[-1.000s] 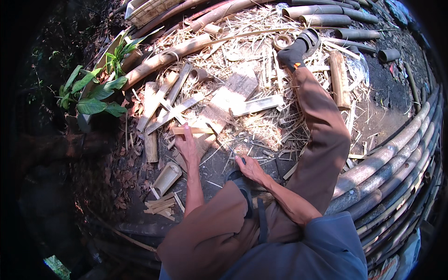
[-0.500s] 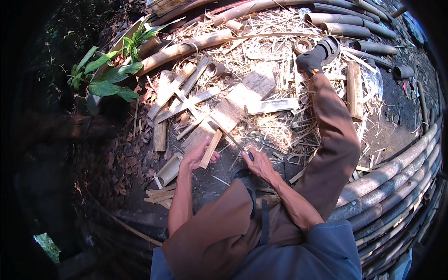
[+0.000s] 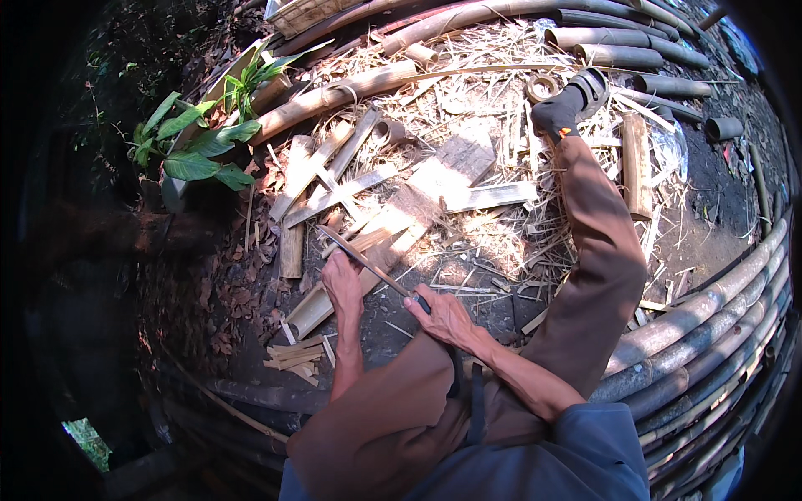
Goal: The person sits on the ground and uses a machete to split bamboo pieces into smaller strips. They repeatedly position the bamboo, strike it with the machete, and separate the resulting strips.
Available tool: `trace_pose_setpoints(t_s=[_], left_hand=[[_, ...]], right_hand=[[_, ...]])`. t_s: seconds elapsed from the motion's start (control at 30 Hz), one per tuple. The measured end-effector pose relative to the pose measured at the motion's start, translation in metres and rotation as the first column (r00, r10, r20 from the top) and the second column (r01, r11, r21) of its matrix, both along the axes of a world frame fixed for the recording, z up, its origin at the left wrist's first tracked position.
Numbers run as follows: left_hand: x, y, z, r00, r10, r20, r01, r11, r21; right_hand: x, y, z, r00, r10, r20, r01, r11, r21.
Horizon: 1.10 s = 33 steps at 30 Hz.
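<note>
Right hand point(image 3: 447, 318) closed round the handle of a knife point(image 3: 373, 266), blade slanting far-left across a bamboo strip point(image 3: 382, 234). Left hand point(image 3: 342, 282) curled, apparently gripping strip's near end; far part over a wooden board point(image 3: 455, 160), contact unclear. Short slats point(image 3: 297, 356) near left, bamboo poles point(image 3: 695, 326) at right

The right hand point(image 3: 444, 317) covers most of the knife's handle, and the blade of the knife point(image 3: 364, 260) hides part of a pale wood strip point(image 3: 372, 239). The left hand's point(image 3: 342, 282) fingertips are tucked out of sight, and that hand covers one end of a half-round bamboo piece point(image 3: 311, 312). The blue shirt point(image 3: 468, 469) runs off the bottom, the crate point(image 3: 307, 17) off the top. The far left is too dark to tell. Many shavings point(image 3: 501, 242) are too tiny to tell apart.
</note>
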<state>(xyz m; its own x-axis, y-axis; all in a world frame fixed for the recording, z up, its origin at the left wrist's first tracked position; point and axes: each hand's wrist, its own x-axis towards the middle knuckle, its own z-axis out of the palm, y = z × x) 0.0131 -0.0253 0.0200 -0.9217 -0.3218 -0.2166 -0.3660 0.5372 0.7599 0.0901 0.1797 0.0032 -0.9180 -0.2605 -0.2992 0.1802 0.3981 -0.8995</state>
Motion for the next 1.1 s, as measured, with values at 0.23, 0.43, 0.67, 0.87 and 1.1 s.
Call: trace_pose_setpoints(t_s=[0.23,0.43,0.67,0.87,1.1], left_hand=[[-0.015,0.028,0.009,0.969,0.179,-0.171,-0.096,0.910,0.404],[-0.015,0.053,-0.009,0.971,0.186,-0.152,-0.114,0.914,0.389],[-0.036,0.079,0.015,0.967,-0.004,-0.255,0.056,0.979,0.198],[-0.028,0.036,0.026,0.962,-0.147,-0.231,0.134,0.988,-0.074],[-0.027,0.034,0.017,0.954,-0.194,-0.230,0.092,0.916,-0.391]], right_hand=[[-0.015,0.014,-0.024,0.992,-0.102,0.077,0.102,0.995,0.006],[-0.024,0.023,-0.034,0.976,-0.192,0.101,0.193,0.981,-0.006],[-0.025,0.038,-0.095,0.943,-0.114,-0.313,0.188,0.958,0.216],[-0.018,0.039,-0.048,0.972,-0.231,0.051,0.228,0.972,0.060],[0.003,0.003,-0.020,0.985,-0.171,-0.007,0.168,0.973,-0.156]])
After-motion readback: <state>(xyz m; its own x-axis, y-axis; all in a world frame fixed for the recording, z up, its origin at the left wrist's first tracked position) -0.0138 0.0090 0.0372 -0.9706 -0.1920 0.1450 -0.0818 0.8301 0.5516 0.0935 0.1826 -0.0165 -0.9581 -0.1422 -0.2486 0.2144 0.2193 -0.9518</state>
